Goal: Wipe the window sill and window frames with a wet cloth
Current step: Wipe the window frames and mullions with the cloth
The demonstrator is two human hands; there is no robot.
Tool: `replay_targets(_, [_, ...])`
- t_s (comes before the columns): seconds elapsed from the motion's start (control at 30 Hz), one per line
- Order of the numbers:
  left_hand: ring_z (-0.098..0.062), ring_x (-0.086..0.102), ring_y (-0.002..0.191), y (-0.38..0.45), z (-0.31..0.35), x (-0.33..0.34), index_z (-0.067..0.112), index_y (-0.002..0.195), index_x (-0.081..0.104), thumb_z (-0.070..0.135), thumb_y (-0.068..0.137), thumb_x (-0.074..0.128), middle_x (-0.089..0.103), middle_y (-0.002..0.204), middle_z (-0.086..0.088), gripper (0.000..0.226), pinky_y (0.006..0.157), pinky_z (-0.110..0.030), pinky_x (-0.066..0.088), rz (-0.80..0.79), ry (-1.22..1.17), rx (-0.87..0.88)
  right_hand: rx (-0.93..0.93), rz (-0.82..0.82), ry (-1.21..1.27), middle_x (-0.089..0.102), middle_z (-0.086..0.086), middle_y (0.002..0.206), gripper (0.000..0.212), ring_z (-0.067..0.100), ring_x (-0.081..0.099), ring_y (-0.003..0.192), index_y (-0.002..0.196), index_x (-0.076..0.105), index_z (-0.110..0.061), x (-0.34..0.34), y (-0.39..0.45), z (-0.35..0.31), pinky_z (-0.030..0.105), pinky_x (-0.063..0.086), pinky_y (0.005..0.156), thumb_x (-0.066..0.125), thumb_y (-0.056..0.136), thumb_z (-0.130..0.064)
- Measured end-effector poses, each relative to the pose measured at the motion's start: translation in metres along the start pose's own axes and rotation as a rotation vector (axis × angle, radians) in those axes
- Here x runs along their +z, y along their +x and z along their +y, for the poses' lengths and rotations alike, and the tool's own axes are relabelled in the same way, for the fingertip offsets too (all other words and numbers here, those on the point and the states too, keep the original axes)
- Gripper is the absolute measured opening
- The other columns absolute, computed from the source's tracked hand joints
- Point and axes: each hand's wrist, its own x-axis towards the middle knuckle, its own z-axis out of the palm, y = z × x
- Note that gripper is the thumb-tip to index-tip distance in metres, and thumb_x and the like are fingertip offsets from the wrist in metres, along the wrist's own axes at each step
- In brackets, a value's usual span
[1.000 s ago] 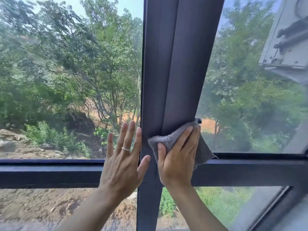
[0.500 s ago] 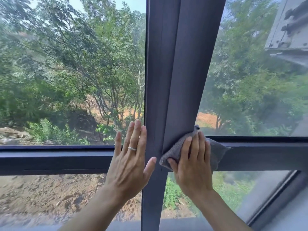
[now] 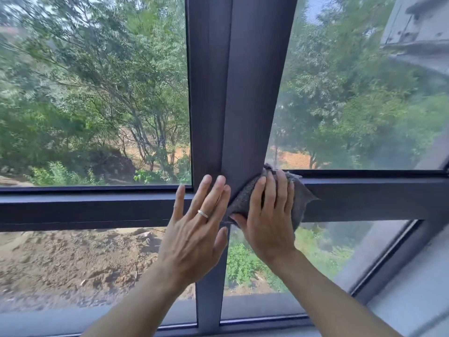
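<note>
The right hand (image 3: 267, 222) has slid the crumpled grey cloth (image 3: 300, 199) down the dark metal window frame (image 3: 243, 93) to its crossbar junction, fingers flat on it, while the left hand (image 3: 194, 229) presses open-fingered beside.

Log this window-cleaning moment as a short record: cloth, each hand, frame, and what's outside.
cloth: grey cloth, pressed where the upright post meets the horizontal bar
right hand: right hand flat on the cloth, fingers straight
left hand: left hand flat on the frame beside it, ring on one finger
frame: dark window frame
outside: trees, bare earth
</note>
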Motion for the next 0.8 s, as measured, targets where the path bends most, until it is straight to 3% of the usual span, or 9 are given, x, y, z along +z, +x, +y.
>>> replay_targets(0.07, [-0.025,0.008,0.151,0.003,0.002,0.003,0.009,0.154,0.018,0.037,0.088,0.043,0.01,0.164,-0.005,0.076,0.118,-0.059,0.009,-0.005,0.038,-0.005,-0.054,0.045,0.052,0.032,0.026,0.144,0.078,0.046,0.03,0.136,0.14,0.032,0.006,0.002,0.001,0.006,0.057,0.015,0.118,0.047,0.096,-0.057])
replay_targets(0.2, [-0.025,0.01,0.151,0.006,0.012,0.006,0.005,0.154,0.017,0.036,0.087,0.04,0.01,0.164,-0.008,0.077,0.119,-0.059,0.005,-0.006,0.074,-0.055,-0.313,0.052,-0.004,0.035,0.02,0.143,0.069,0.039,0.033,0.134,0.14,0.033,-0.001,0.004,-0.002,0.078,0.049,0.016,0.119,0.052,0.096,-0.05])
replay_targets(0.3, [-0.027,0.008,0.151,0.006,0.025,0.006,0.002,0.153,0.017,0.036,0.084,0.04,0.008,0.164,-0.012,0.081,0.118,-0.059,0.007,-0.008,0.087,-0.113,-0.18,0.044,0.014,0.034,0.021,0.142,0.067,0.043,0.031,0.134,0.141,0.033,-0.001,0.004,-0.009,0.084,0.052,0.012,0.119,0.049,0.097,-0.049])
replay_targets(0.4, [-0.029,0.008,0.151,0.008,0.037,0.006,-0.001,0.153,0.017,0.031,0.08,0.044,0.007,0.163,-0.014,0.084,0.118,-0.059,0.009,-0.022,0.094,-0.18,-0.066,0.063,0.156,0.035,0.02,0.141,0.066,0.043,0.031,0.135,0.142,0.034,-0.002,0.003,-0.005,0.028,0.054,0.013,0.118,0.047,0.098,-0.049])
replay_targets(0.47, [-0.03,0.008,0.151,0.01,0.046,0.008,-0.001,0.153,0.017,0.029,0.078,0.044,0.008,0.163,-0.015,0.084,0.118,-0.058,0.007,-0.016,0.103,-0.205,-0.118,0.067,0.213,0.036,0.017,0.143,0.067,0.039,0.032,0.135,0.144,0.033,-0.004,0.001,-0.002,0.023,0.051,0.016,0.118,0.051,0.096,-0.047])
replay_targets(0.6, [-0.029,0.008,0.151,0.017,0.065,0.01,0.003,0.153,0.019,0.025,0.077,0.054,0.009,0.164,-0.01,0.086,0.118,-0.06,0.006,-0.002,0.084,-0.188,-0.324,0.087,0.138,0.038,0.012,0.143,0.063,0.033,0.037,0.133,0.146,0.034,-0.01,0.006,-0.009,0.112,0.047,0.022,0.116,0.054,0.098,-0.046])
replay_targets(0.7, [-0.027,0.009,0.151,0.029,0.08,0.008,0.005,0.153,0.021,0.023,0.078,0.049,0.011,0.164,-0.008,0.082,0.118,-0.061,0.005,0.027,0.055,-0.156,-0.263,0.099,0.119,0.039,0.013,0.141,0.06,0.036,0.038,0.13,0.145,0.037,-0.012,0.008,-0.016,0.145,0.051,0.025,0.113,0.06,0.096,-0.039])
replay_targets(0.8, [-0.025,0.009,0.151,0.038,0.086,0.007,0.005,0.153,0.019,0.023,0.079,0.042,0.012,0.163,-0.007,0.079,0.118,-0.06,0.004,0.014,0.076,-0.133,-0.21,0.125,0.196,0.04,0.013,0.136,0.057,0.037,0.037,0.127,0.143,0.041,-0.013,0.01,-0.01,0.116,0.054,0.025,0.111,0.061,0.095,-0.034])
